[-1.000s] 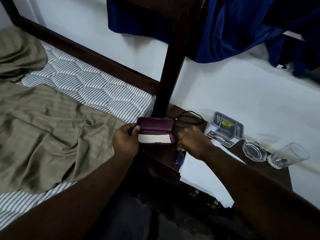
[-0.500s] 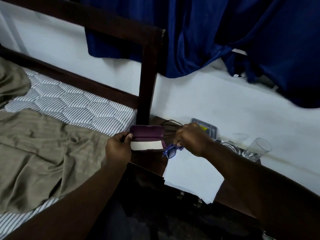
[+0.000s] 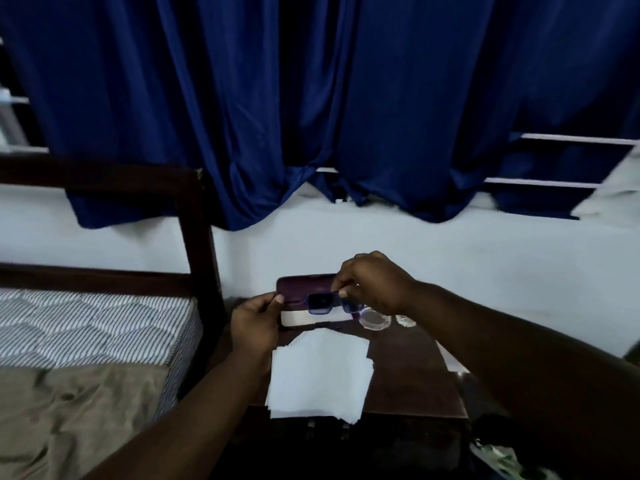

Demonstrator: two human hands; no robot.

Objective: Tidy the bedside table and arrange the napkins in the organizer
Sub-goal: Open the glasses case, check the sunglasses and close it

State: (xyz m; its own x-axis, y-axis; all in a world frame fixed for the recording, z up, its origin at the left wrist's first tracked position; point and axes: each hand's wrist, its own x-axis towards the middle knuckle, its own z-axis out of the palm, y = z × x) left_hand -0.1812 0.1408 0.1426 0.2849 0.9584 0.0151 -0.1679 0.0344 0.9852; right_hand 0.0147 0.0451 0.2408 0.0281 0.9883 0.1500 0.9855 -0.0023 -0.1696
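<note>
Blue curtain (image 3: 311, 98) fills the far wall. Bed (image 3: 86, 358) on the left, dark headboard post beside the bedside table.

The surface (image 3: 408, 368) is dark wood, between bed and wall. Napkins (image 3: 320, 375) lie on it as a loose white stack at the near-left, front edge overhanging the near rim. Untouched, both hands above and just beyond them. Organizer not visible in this view, so I can't say which way the napkins need to go.

Left hand (image 3: 254, 327) grips the left end of the purple glasses case (image 3: 304, 292), lid up and open toward the camera, pale lining showing low. Fingers wrapped around the case end.

Right hand (image 3: 372, 282) pinches the blue sunglasses (image 3: 322, 303) by the top of the frame, fingers narrow and closed on it. Glasses hang right in front of the open case, lenses facing the camera.

Key relation: long axis of the glasses runs left-right, same as the case's, so they're aligned. Glasses sit a bit right of the case centre. My read: the next move is a short push away and left into the tray, right hand doing it, left only steadying.

Small glass dish (image 3: 374, 320) on the far surface just under the right hand; something clear beside it, too small to tell.
</note>
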